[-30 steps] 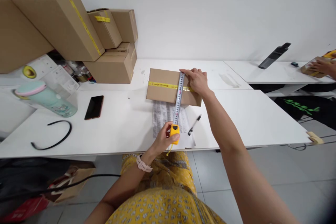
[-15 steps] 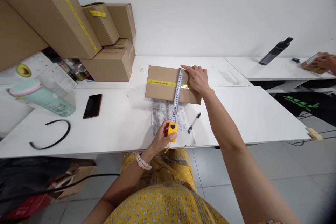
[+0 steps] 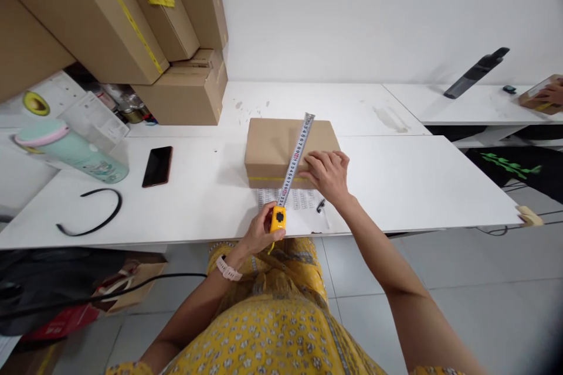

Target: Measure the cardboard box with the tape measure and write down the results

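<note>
My left hand (image 3: pixel 259 231) is closed round a yellow tape measure (image 3: pixel 278 220) at the table's front edge. Its metal blade (image 3: pixel 294 167) is pulled out and slants away across a cardboard box (image 3: pixel 268 143). The blade's hooked end lies over the top of the box near the far edge. On the right front part of the box, my right hand (image 3: pixel 329 174) grips it, fingers bent on top and thumb by the front edge. Yellow packing tape runs along the front side. A printed sheet (image 3: pixel 303 201) sticks out from under the box, and a pen (image 3: pixel 321 205) lies on it, partly hidden.
Several cardboard boxes (image 3: pixel 185 94) are stacked at the back left. A mint bottle (image 3: pixel 83 152), a phone (image 3: pixel 157 166) and a black headband (image 3: pixel 115 211) lie on the left. A dark bottle (image 3: pixel 475 73) stands tilted-looking at the right, near another person's hand (image 3: pixel 553 92) on a box.
The box has turned over so its yellow-taped face points toward me. My right hand has moved from the blade's hook to the box's near right edge. The tape measure has shifted slightly left.
</note>
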Action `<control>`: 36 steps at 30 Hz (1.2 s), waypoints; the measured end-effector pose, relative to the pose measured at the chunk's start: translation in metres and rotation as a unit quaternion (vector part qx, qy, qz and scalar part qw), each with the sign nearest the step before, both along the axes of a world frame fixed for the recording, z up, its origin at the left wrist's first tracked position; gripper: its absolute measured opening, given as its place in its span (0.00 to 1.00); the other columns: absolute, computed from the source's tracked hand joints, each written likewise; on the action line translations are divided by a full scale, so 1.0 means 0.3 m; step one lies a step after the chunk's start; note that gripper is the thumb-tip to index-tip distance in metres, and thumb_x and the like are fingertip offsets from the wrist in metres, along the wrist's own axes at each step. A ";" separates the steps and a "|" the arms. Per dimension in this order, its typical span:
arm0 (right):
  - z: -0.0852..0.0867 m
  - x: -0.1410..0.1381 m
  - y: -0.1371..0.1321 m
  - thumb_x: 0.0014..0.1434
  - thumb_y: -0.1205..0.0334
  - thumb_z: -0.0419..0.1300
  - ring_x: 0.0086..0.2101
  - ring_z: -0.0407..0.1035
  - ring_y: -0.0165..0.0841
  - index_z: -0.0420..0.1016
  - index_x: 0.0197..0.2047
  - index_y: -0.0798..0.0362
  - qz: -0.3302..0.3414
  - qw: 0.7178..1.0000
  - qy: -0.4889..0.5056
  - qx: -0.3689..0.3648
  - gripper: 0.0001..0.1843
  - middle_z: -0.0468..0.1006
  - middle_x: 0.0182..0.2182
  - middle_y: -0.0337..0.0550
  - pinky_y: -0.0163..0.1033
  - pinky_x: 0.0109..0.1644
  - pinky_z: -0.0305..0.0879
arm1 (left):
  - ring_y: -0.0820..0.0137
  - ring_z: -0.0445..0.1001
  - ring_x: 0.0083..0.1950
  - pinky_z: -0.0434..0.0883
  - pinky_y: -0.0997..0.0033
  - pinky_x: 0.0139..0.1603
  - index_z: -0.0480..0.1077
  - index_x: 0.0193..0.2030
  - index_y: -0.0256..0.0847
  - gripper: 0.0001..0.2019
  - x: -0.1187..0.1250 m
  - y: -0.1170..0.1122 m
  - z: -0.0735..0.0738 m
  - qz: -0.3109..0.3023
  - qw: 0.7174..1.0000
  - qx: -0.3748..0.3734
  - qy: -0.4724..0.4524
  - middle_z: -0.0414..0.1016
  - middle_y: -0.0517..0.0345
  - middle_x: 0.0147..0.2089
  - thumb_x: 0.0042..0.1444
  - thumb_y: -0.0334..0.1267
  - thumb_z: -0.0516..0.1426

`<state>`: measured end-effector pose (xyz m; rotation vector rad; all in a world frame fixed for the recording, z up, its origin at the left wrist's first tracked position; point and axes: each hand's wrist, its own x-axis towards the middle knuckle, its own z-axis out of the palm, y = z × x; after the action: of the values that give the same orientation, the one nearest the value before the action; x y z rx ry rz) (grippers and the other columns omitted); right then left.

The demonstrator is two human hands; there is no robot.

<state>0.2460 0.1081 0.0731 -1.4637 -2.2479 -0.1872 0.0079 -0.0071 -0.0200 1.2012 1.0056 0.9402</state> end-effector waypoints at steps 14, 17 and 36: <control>0.178 0.103 -0.026 0.63 0.38 0.63 0.29 0.71 0.30 0.80 0.47 0.47 0.047 0.814 0.578 -0.043 0.22 0.77 0.28 0.38 0.39 0.37 0.70 | 0.55 0.72 0.58 0.72 0.52 0.60 0.64 0.66 0.45 0.38 -0.025 -0.067 0.110 -0.115 0.961 0.142 0.208 0.71 0.49 0.60 0.47 0.43 0.69; 0.134 0.109 -0.110 0.60 0.42 0.67 0.26 0.68 0.28 0.80 0.43 0.48 0.018 0.798 0.600 -0.056 0.18 0.76 0.26 0.36 0.37 0.33 0.69 | 0.57 0.72 0.59 0.72 0.53 0.60 0.59 0.70 0.49 0.40 -0.046 -0.090 0.118 -0.105 0.967 0.121 0.196 0.70 0.49 0.61 0.51 0.41 0.68; -0.254 0.127 -0.142 0.65 0.43 0.57 0.44 0.73 0.46 0.65 0.58 0.53 -0.378 0.884 0.158 -0.227 0.27 0.79 0.47 0.56 0.46 0.46 0.64 | 0.51 0.76 0.56 0.72 0.44 0.58 0.52 0.72 0.45 0.47 -0.263 0.066 0.107 0.182 0.868 0.168 0.430 0.72 0.45 0.58 0.49 0.38 0.70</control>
<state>0.2842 0.0655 -0.0033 -2.3672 -1.4101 0.3508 -0.0711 0.0128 0.0121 1.8359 1.8833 0.8876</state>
